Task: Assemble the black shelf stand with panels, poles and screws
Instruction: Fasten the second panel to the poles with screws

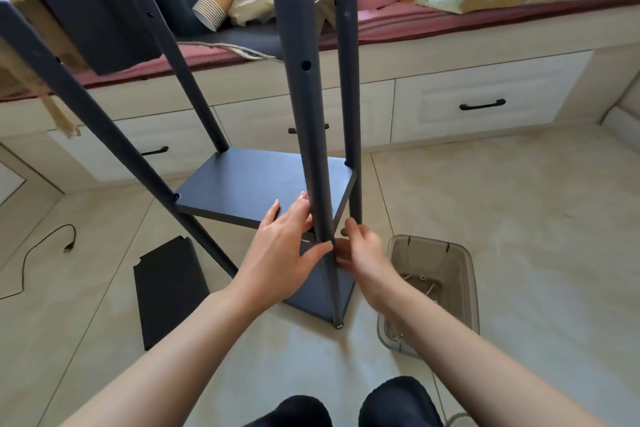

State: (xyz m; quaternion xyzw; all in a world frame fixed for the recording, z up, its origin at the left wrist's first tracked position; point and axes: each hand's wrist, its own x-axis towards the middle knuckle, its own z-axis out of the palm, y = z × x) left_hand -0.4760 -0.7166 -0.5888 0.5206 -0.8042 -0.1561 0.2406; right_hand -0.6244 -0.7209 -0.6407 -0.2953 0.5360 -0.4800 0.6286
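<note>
Shelf panel (263,184) lies just beyond your hands; your left hand (284,246) clasps the upright near pole (308,114), right hand (360,250) pinches at its hidden joint.

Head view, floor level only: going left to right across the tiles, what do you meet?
Black cable → loose black panel lying flat → left hand → near pole of the shelf stand → right hand → clear plastic bin holding the screws.
</note>
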